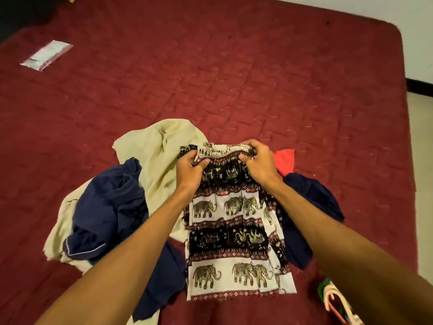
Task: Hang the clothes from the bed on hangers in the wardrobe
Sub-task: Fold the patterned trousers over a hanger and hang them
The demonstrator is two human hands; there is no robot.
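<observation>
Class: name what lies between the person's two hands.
In the head view, the gathered waistband of the elephant-print garment stretches between the left hand and right hand.

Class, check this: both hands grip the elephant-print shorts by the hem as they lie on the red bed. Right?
Not quite. The head view shows the left hand and right hand gripping the elephant-print shorts by the elastic waistband, not the hem. They do lie on the red bed.
</observation>
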